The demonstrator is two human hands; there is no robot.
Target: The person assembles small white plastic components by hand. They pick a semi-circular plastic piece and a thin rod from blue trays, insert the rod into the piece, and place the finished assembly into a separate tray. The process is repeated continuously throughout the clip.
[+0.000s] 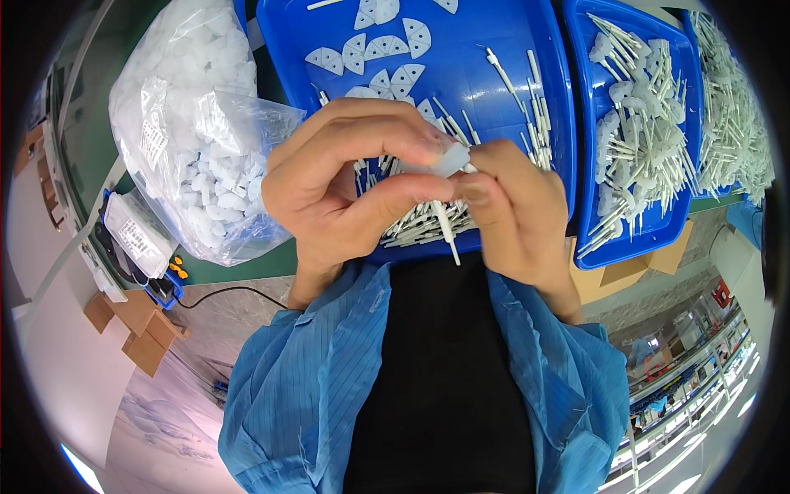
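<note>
Above the front edge of a blue tray (543,12), my two hands meet. My left hand (329,173) is closed, pinching a translucent white plastic piece (450,160) between thumb and forefinger. Close against it, my right hand (522,210) is closed too, its thumb and fingertips on a small white part (469,168) at the piece's edge. A thin white rod (446,233) points down from under the fingertips; the fingers hide how it joins the piece. Behind the hands, white fan-shaped pieces with small holes (387,47) and white rods (539,107) lie in the tray.
To the left, a clear plastic bag (193,123) spills small white pieces. A second blue tray (586,239) on the right holds piled rods with white pieces; another heap (728,107) lies beyond it. Cardboard boxes (148,333) stand at lower left, near a black cable (234,290).
</note>
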